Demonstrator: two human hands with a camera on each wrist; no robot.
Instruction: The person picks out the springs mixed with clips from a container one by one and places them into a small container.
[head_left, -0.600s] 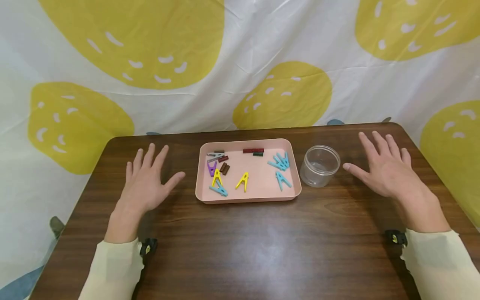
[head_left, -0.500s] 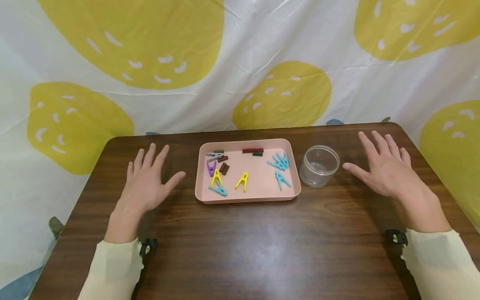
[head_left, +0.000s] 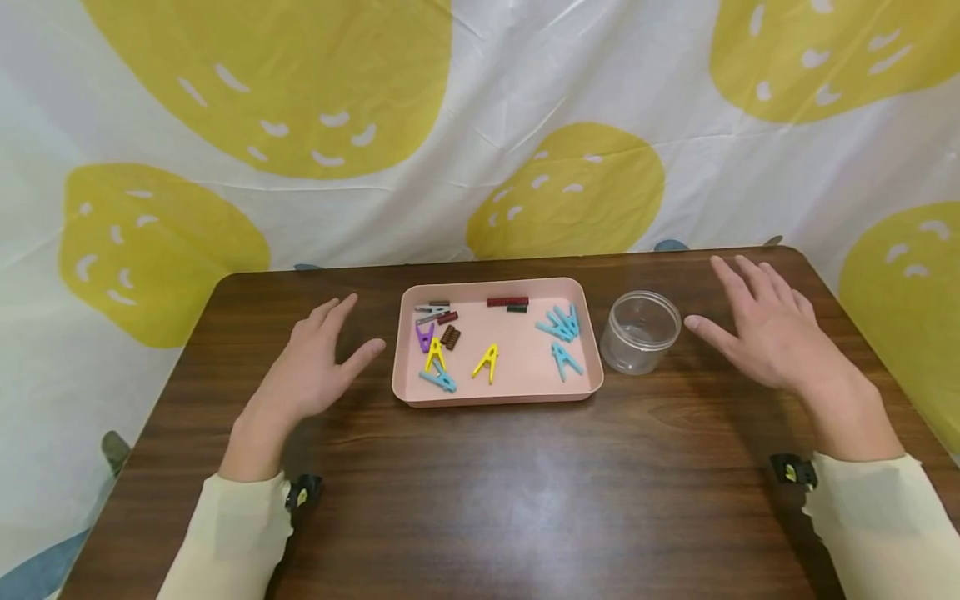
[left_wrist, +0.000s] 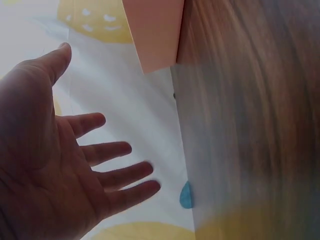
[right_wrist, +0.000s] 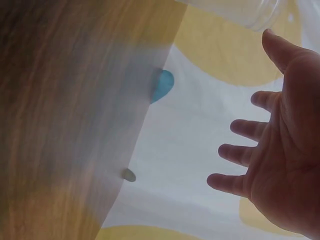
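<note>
While poised low over the brown table (head_left: 480,500), both spread wide and holding nothing: left hand (head_left: 315,371) just beside the pink tray (head_left: 495,402), right hand (head_left: 765,342) near the clear cup (head_left: 639,333). Could easily shove the light tray or topple the cup with one careless sweep, probably scattering the clothespins (head_left: 558,323). Only from the head view, the pins in the tray; only from the wrists, bare open palms.

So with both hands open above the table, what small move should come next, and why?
Probably the left hand reaching right into the pink tray for a clip, perhaps the yellow clip near its side. Both hands are open and hold nothing; the right hand sits beside the clear jar, which looks empty.
</note>
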